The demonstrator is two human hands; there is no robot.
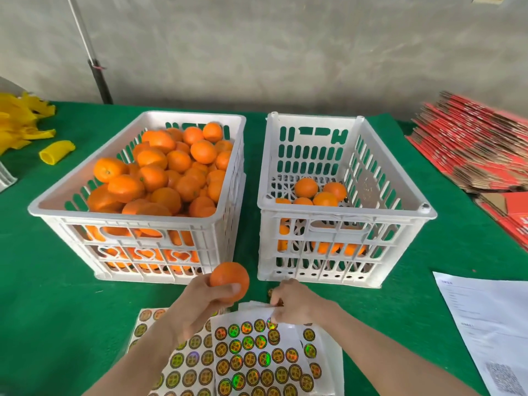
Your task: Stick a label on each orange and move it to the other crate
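Note:
My left hand [200, 302] grips one orange [229, 278] in front of the two white crates. The left crate [134, 221] is heaped with oranges [168, 170]. The right crate [343, 221] holds only a few oranges [317, 192] at its bottom. My right hand [291, 300] pinches at the top edge of a sheet of round shiny labels [257, 358], fingers curled on a label near the sheet's upper corner. More label sheets [185, 367] lie underneath, at the table's front edge.
Green cloth [57, 295] covers the table. Yellow foam nets [25, 124] lie at the far left. Flat red cartons [471, 144] are stacked at the right. A printed paper sheet [491, 318] lies at the right front. A dark pole [100, 78] stands behind the table.

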